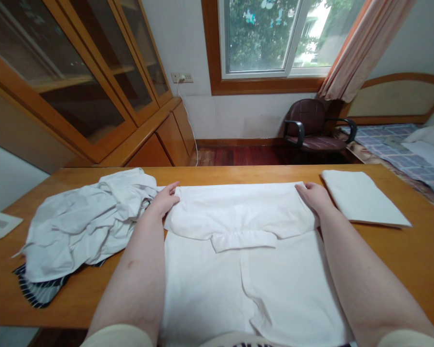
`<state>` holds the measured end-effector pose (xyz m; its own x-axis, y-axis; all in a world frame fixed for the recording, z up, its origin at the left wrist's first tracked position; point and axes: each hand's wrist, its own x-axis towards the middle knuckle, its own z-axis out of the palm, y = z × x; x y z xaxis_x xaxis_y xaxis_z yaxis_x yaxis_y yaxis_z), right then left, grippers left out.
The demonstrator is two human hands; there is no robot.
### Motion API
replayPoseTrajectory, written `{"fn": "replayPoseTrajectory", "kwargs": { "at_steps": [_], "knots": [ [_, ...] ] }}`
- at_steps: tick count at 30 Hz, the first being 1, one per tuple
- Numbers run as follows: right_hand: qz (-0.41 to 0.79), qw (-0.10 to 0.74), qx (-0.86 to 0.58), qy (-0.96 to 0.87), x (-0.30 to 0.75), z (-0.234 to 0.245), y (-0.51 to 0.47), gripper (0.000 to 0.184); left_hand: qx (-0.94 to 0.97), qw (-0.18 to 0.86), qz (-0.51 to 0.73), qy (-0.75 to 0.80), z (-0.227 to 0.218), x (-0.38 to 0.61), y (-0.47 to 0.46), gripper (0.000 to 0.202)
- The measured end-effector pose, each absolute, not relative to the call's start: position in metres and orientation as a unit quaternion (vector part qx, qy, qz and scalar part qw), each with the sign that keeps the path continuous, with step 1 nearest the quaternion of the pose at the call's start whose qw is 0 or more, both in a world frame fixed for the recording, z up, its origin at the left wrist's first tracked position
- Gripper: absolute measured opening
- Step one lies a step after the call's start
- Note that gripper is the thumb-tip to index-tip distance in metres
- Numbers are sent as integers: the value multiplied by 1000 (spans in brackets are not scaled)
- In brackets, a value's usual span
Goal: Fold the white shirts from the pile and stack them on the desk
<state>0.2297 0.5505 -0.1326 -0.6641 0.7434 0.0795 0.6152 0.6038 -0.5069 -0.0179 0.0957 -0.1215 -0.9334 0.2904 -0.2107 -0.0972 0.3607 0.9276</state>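
Observation:
A white collared shirt (206, 274) lies spread on the wooden table in front of me. Its far part is turned back toward me, so the collar (244, 241) rests near the middle of the body. At the far left corner of the fold, my left hand (167, 198) pinches the cloth between thumb and fingers. My right hand (314, 195) grips the opposite far corner. The far edge runs nearly straight between both hands. The near end of the shirt passes out of view below.
A crumpled heap of white clothing (90, 217) lies to the left, over a dark striped cloth (39, 291). On the right is a neatly folded white garment (361, 197). Beyond the wooden table (419, 260) are a chair (309, 123), a bed and a glass-fronted cabinet (104, 86).

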Motion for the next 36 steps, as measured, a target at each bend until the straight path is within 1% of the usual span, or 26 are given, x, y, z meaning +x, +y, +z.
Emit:
{"fn": "replayPoseTrajectory", "kwargs": {
  "at_steps": [5, 8, 10, 12, 14, 16, 17, 20, 22, 29, 33, 36],
  "knots": [
    [328, 159, -372, -854, 231, -133, 553, 36, 25, 180, 615, 768, -119, -17, 100, 86],
    [322, 173, -401, -840, 229, -135, 553, 37, 6, 181, 629, 756, -120, -18, 103, 85],
    [307, 177, -413, -839, 228, -135, 553, 38, -2, 165, 601, 782, -123, -21, 103, 80],
    [305, 180, -412, -840, 228, -136, 552, 37, -10, 111, 539, 835, -125, -24, 102, 68],
    [311, 187, -410, -837, 228, -137, 552, 35, -19, 51, 474, 879, -127, -28, 100, 46],
    [307, 194, -411, -836, 228, -139, 552, 34, -20, 20, 436, 899, -127, -31, 96, 24],
    [298, 194, -414, -838, 228, -140, 552, 34, -15, 17, 417, 909, -126, -31, 94, 19],
    [252, 176, -424, -852, 227, -142, 552, 33, 4, 28, 331, 943, -125, -32, 90, 23],
    [231, 164, -427, -859, 226, -142, 552, 33, 15, 42, 300, 953, -126, -32, 90, 24],
    [187, 139, -438, -868, 225, -135, 549, 38, 28, 65, 319, 945, -125, -31, 85, 29],
    [185, 107, -432, -876, 225, -130, 547, 39, 15, 141, 331, 933, -123, -29, 80, 31],
    [177, 95, -436, -877, 225, -128, 546, 39, -4, 191, 412, 891, -121, -23, 81, 28]
  ]
}}
